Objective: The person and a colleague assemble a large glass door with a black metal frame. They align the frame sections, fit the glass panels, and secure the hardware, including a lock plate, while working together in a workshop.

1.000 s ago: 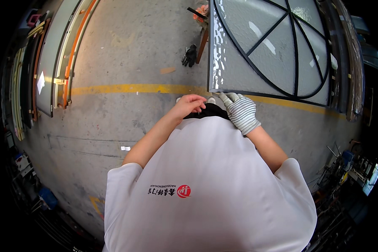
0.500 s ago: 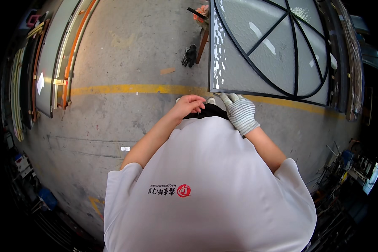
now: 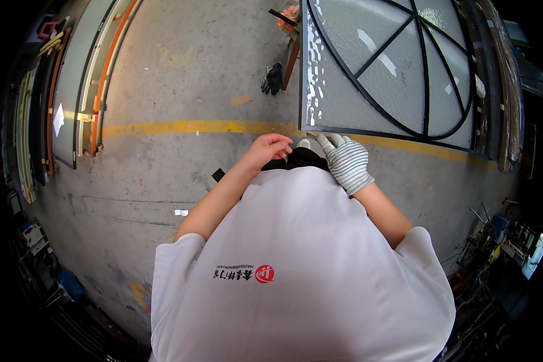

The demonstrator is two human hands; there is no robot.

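My left hand (image 3: 273,149) is bare and held in front of my waist, its fingers bent and pressed together. Whatever lies between them is too small to name. My right hand (image 3: 347,161) wears a white glove with grey stripes. Its thumb and fingers are closed near a thin dark sliver whose kind I cannot tell. Just beyond the gloved fingertips is the lower edge of a dark-framed panel (image 3: 338,90) of textured glass, with black curved and straight bars. Beside my left forearm a small black flat piece (image 3: 218,175) shows.
A black glove (image 3: 272,79) lies on the floor by a wooden leg (image 3: 291,63). A yellow line (image 3: 181,127) crosses the grey floor. Framed panels (image 3: 72,90) lean along the left. Wrapped lengths (image 3: 505,78) stand at the right, and metal clutter (image 3: 501,235) lies lower right.
The black flat piece has come into view beside my left forearm. My left hand has shifted slightly left and up; my right hand has barely moved.
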